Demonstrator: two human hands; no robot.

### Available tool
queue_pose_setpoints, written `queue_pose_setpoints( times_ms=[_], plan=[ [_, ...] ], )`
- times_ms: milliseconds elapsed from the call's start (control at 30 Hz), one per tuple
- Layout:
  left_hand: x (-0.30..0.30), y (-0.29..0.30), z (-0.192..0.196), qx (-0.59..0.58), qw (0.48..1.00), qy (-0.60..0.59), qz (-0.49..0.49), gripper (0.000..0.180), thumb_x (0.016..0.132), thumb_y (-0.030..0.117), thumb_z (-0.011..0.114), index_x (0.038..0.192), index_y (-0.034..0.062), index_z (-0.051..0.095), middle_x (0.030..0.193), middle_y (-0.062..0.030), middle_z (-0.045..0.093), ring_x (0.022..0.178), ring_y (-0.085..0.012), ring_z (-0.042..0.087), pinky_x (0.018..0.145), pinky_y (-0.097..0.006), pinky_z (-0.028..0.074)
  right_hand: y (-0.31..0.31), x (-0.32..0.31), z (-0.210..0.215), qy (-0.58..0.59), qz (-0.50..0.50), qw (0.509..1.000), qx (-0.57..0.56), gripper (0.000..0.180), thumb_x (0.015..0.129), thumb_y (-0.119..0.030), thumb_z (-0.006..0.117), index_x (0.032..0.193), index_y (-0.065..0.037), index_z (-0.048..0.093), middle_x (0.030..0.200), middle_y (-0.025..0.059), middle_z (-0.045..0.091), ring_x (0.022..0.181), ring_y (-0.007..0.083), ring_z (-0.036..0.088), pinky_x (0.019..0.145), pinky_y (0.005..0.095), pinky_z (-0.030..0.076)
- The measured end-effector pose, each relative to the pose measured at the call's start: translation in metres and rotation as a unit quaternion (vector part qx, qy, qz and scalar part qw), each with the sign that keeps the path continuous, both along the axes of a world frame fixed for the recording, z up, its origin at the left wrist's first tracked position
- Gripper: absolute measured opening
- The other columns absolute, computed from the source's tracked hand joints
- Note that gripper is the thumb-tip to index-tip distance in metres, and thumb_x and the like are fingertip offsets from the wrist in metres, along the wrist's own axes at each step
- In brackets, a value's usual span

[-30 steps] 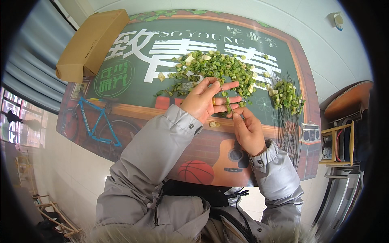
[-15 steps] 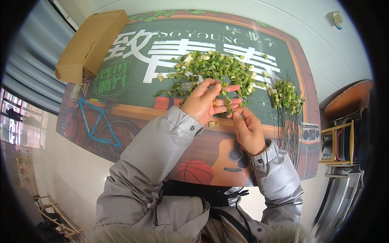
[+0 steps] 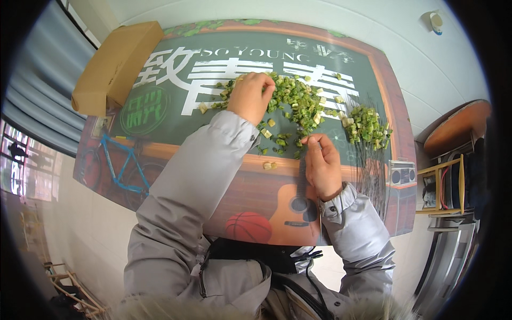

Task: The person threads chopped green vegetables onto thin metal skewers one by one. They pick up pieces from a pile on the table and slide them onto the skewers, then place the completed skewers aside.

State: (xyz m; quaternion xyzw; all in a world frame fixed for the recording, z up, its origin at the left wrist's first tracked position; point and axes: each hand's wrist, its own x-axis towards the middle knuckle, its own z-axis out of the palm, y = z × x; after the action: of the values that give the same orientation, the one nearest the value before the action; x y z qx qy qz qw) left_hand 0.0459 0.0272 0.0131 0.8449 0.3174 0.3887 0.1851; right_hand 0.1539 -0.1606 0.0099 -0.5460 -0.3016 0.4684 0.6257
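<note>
A pile of small chopped green and pale yellow pieces [image 3: 298,98] lies spread on a table with a printed chalkboard top. My left hand [image 3: 250,97] is at the pile's left side, fingertips pinched together and turned down; what they hold is hidden. Nearer to me, my right hand [image 3: 323,168] pinches thumb against forefinger on what looks like a thin dark wire, very faint here, beside the pile's lower edge. Several green pieces lie just past those fingertips. To the right rests a bundle of thin dark wires [image 3: 373,176] with green pieces [image 3: 368,127] clustered at its far end.
An open brown cardboard box [image 3: 118,66] stands at the table's far left corner. A few loose pieces [image 3: 269,166] lie near the table's front. The bicycle, basketball and guitar are printed on the tabletop [image 3: 176,205]. A wooden-framed chair [image 3: 448,186] is beyond the right edge.
My left hand has moved away from the right one, up and left to the pile, its spread fingers now pinched. My right hand stays pinched in nearly the same place.
</note>
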Motion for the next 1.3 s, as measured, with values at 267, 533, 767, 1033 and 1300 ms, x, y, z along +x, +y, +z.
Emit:
queue_pose_setpoints(
  times_ms=[267,533,767,1033,1300],
  plan=[
    [0.004,0.008,-0.004,0.101,0.989,0.094,0.05,0.014,0.072,0.004,0.065,0.084,0.0113,0.062,0.088,-0.006,0.056,0.087,-0.0284,0.052,0.076,-0.039,0.043,-0.002,0.002,-0.001,-0.009,-0.01,1.0,-0.002,0.018,0.096,-0.022,0.044,0.092,-0.006,0.052,0.052,-0.0089,0.038,0.042,-0.0006,0.03,0.038,0.0187,0.021],
    [0.004,0.003,-0.008,0.125,0.983,0.134,0.021,0.017,0.072,0.002,0.064,0.086,0.0101,0.06,0.088,-0.0072,0.055,0.087,-0.0285,0.051,0.075,-0.04,0.043,-0.001,0.004,-0.004,-0.036,-0.008,0.999,0.0,0.017,0.095,-0.021,0.044,0.092,-0.006,0.052,0.053,-0.0093,0.038,0.044,-0.0011,0.029,0.039,0.0194,0.019],
    [-0.014,-0.018,0.004,-0.305,0.934,-0.174,-0.068,0.017,0.087,0.007,0.057,0.102,-0.0005,0.056,0.102,-0.0053,0.059,0.096,-0.01,0.053,0.082,-0.023,0.041,0.0,-0.001,-0.004,-0.046,-0.007,0.999,0.004,0.02,0.096,-0.025,0.041,0.094,-0.007,0.05,0.045,-0.0082,0.031,0.034,0.0014,0.023,0.031,0.02,0.014],
    [-0.036,-0.037,-0.005,-0.545,0.72,-0.41,-0.129,0.028,0.091,0.007,0.048,0.118,-0.0026,0.049,0.113,-0.0138,0.055,0.105,-0.0195,0.054,0.093,-0.028,0.043,-0.007,-0.007,0.005,-0.039,0.06,0.997,-0.017,0.018,0.095,-0.021,0.043,0.092,-0.006,0.053,0.054,-0.0093,0.038,0.043,-0.0014,0.029,0.038,0.0182,0.02],
    [-0.042,-0.03,-0.004,-0.611,0.622,-0.462,-0.161,0.027,0.093,0.012,0.045,0.114,-0.0055,0.045,0.123,-0.0175,0.048,0.116,-0.0232,0.047,0.098,-0.03,0.042,-0.006,-0.014,-0.003,-0.02,0.165,0.986,-0.026,0.016,0.096,-0.019,0.04,0.095,-0.006,0.05,0.052,-0.0091,0.035,0.04,-0.0009,0.027,0.037,0.0182,0.019]
  ],
)
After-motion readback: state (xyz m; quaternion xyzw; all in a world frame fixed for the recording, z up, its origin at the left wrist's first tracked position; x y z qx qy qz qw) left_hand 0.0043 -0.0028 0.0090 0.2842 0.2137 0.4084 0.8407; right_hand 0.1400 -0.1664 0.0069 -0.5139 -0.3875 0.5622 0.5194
